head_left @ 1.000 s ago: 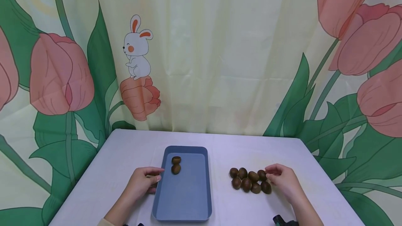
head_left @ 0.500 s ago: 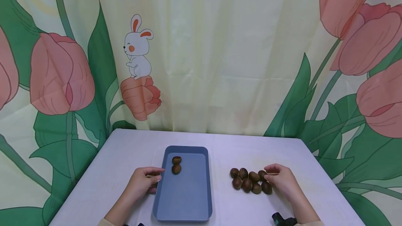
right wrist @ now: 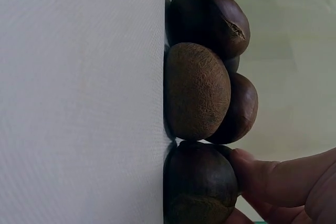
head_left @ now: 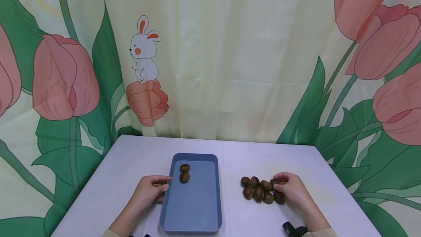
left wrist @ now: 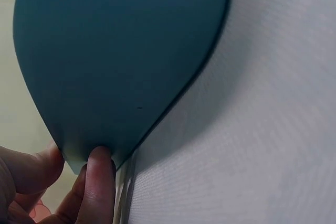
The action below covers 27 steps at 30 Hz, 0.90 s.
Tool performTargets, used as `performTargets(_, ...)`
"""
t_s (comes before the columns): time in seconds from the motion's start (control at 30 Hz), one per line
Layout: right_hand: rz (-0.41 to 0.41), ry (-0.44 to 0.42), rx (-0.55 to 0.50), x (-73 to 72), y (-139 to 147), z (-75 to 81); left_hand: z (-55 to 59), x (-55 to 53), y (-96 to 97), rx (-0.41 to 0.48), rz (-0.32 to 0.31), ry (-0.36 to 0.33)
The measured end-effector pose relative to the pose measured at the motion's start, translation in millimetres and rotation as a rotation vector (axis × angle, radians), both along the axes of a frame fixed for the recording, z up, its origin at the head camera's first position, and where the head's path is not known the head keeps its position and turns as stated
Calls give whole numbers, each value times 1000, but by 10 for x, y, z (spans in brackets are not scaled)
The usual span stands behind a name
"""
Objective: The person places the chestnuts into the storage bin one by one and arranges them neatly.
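Observation:
My left hand [head_left: 149, 191] is at the left side of a blue-grey tray [head_left: 190, 207]. In the left wrist view its thumb and fingers pinch the edge of the tray [left wrist: 121, 66]. Two brown chestnuts [head_left: 184, 177] lie in the tray's upper left part. On the table to the right, several chestnuts [head_left: 258, 194] sit close together in two rough rows. My right hand [head_left: 292, 189] pinches the back right chestnut [head_left: 273, 181] between thumb and fingers. In the right wrist view a nearer chestnut [right wrist: 199, 182] partly hides that grip.
A white cloth covers the table [head_left: 230, 164]. Behind it hangs a curtain [head_left: 230, 65] printed with tulips and a rabbit. A black device [head_left: 292, 229] is on the right wrist.
My right hand has shifted a little to the left, and its fingers have come round the back right chestnut. The left hand and tray stay where they were.

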State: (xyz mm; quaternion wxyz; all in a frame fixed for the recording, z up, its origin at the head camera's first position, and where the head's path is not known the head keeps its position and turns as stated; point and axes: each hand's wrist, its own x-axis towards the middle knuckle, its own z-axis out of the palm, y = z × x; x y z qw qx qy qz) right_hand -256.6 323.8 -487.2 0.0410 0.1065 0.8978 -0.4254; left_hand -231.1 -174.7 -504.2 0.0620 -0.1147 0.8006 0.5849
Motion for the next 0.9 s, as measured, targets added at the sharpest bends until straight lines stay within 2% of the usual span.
performTargets(0.3, 0, 3, 26, -4, 3, -7, 21, 8, 8, 0, 0, 2)
performTargets(0.9, -21, 10, 28, -16, -60, 191, 14, 8, 14, 15, 5, 0)
